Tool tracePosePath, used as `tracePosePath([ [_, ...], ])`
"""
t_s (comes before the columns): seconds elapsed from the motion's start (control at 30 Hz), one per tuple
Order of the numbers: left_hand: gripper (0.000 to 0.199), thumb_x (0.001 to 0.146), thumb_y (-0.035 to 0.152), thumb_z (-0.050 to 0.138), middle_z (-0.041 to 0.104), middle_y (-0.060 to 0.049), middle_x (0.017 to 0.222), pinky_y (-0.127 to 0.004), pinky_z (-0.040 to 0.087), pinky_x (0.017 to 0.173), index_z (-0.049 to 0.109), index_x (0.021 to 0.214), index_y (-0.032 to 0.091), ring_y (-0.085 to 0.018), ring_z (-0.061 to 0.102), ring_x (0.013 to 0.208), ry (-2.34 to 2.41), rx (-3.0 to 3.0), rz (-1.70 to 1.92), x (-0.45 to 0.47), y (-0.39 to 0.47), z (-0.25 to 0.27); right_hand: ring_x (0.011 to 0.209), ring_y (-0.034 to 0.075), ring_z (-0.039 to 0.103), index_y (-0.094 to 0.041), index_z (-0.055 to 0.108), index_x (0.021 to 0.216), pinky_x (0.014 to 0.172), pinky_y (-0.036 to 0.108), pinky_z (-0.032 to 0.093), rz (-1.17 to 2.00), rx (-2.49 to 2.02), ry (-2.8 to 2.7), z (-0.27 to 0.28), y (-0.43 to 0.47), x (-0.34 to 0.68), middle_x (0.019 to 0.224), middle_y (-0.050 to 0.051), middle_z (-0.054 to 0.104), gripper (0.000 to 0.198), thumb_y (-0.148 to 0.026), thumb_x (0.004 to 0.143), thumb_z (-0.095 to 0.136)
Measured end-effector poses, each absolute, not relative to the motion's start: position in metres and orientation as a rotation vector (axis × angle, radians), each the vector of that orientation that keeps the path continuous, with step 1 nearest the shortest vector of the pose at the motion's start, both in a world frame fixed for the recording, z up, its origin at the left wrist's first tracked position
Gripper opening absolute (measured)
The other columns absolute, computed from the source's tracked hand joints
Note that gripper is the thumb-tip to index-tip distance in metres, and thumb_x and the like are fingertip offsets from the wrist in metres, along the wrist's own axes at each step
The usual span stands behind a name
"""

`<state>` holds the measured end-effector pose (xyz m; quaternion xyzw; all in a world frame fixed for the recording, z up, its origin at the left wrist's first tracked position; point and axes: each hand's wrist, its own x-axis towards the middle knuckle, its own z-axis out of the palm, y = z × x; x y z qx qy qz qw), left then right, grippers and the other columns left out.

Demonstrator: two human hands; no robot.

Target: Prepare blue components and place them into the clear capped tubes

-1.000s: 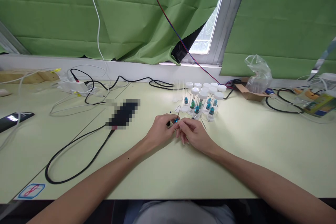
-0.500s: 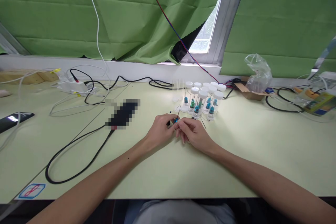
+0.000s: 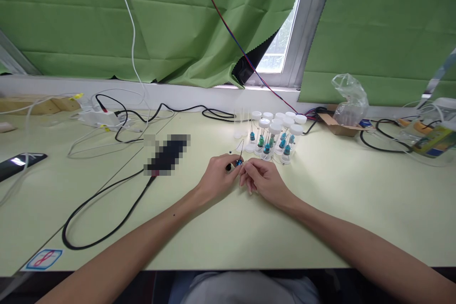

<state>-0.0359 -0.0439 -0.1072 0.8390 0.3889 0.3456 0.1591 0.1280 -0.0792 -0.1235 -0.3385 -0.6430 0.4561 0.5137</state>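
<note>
My left hand (image 3: 218, 174) is closed in a pinch around a small shiny blue part (image 3: 239, 163) with a thin dark wire (image 3: 242, 148) rising from it. A round black piece (image 3: 228, 167) shows at the left fingers. Close against that part, the fingertips of my right hand (image 3: 266, 179) are pressed together; whatever they grip is too small or hidden to name. Just beyond the hands stand several clear vials (image 3: 274, 141) with white caps, most with blue or green pieces inside. A tiny black bit (image 3: 230, 152) lies on the table nearby.
Two clear tubes (image 3: 238, 126) without caps stand left of the vials. A cardboard box (image 3: 340, 127) with a plastic bag (image 3: 351, 99) sits back right. At left are a pixelated dark device (image 3: 169, 153), its looped black cable (image 3: 64, 228), a phone (image 3: 21, 164) and a power strip (image 3: 98, 118).
My right hand has shifted slightly, its fingertips a little apart from the blue part. The thin wire on that part stands more upright. My left hand stays in place.
</note>
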Motion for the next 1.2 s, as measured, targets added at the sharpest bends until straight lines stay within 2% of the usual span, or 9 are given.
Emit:
tracePosePath([
  [0.33, 0.022, 0.09, 0.029, 0.051, 0.068, -0.001, 0.075, -0.023, 0.042, 0.065, 0.068, 0.081, 0.018, -0.013, 0.056, 0.067, 1.067, 2.382, 0.998, -0.0363, -0.0447, -0.1068, 0.047, 0.009, 0.051, -0.017, 0.065, 0.083, 0.045, 0.023, 0.042, 1.161, -0.768, -1.556, -0.1197, -0.08, 0.1273, 0.069, 0.003, 0.066, 0.038, -0.05, 0.094, 0.049],
  [0.53, 0.015, 0.083, 0.019, 0.053, 0.064, 0.001, 0.069, -0.022, 0.039, 0.061, 0.063, 0.072, 0.017, -0.011, 0.049, 0.061, 1.056, 2.382, 0.998, -0.036, -0.0446, -0.1048, 0.047, 0.009, 0.051, -0.016, 0.069, 0.087, 0.044, 0.024, 0.041, 1.224, -0.719, -1.53, -0.1142, -0.0809, 0.1274, 0.078, 0.007, 0.071, 0.04, -0.05, 0.094, 0.051],
  [0.87, 0.015, 0.085, 0.021, 0.054, 0.067, 0.001, 0.074, -0.021, 0.041, 0.063, 0.065, 0.077, 0.016, -0.011, 0.054, 0.065, 1.017, 2.326, 0.99, -0.0364, -0.0449, -0.1035, 0.049, 0.009, 0.053, -0.017, 0.069, 0.097, 0.043, 0.024, 0.04, 1.278, -0.666, -1.482, -0.1191, -0.0791, 0.1282, 0.09, 0.009, 0.074, 0.033, -0.045, 0.094, 0.053],
  [1.07, 0.016, 0.082, 0.013, 0.05, 0.066, 0.002, 0.073, -0.021, 0.041, 0.065, 0.066, 0.08, 0.015, -0.011, 0.055, 0.067, 1.015, 2.31, 0.992, -0.0364, -0.0428, -0.106, 0.049, 0.008, 0.052, -0.018, 0.066, 0.097, 0.043, 0.024, 0.04, 1.275, -0.676, -1.475, -0.1206, -0.0778, 0.1277, 0.094, 0.009, 0.073, 0.025, -0.041, 0.093, 0.057],
  [1.2, 0.019, 0.078, 0.008, 0.047, 0.066, 0.003, 0.073, -0.021, 0.041, 0.065, 0.065, 0.08, 0.016, -0.011, 0.055, 0.066, 1.008, 2.313, 0.99, -0.0363, -0.0435, -0.1057, 0.049, 0.008, 0.05, -0.019, 0.066, 0.097, 0.045, 0.024, 0.04, 1.273, -0.673, -1.483, -0.1226, -0.0773, 0.1277, 0.09, 0.008, 0.073, 0.021, -0.038, 0.091, 0.061],
])
